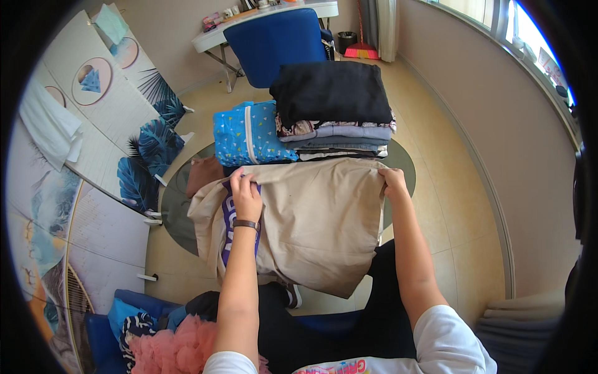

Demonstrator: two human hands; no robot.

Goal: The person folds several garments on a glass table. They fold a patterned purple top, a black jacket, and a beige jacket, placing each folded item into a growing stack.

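A beige cloth garment (pixel 322 210) with a purple printed band is spread before me, draped over the near side of the round dark table and hanging towards my lap. At its far left part, my left hand (pixel 246 196) grips the fabric beside the purple band. My right hand (pixel 393 181) pinches the far right corner. Just beyond the garment stands a stack of folded clothes (pixel 336 135), with a black folded cloth (pixel 331 91) on top. To the left of that stack sits a blue patterned bag (pixel 233 133) with a white zip.
A brown cloth item (pixel 204 175) lies on the table's (pixel 177 229) left side. A blue chair (pixel 275 46) and a white desk (pixel 210 42) stand beyond. Folding screens (pixel 107 177) line the left. Pink ruffled fabric (pixel 177 346) and other clothes lie beside me at lower left.
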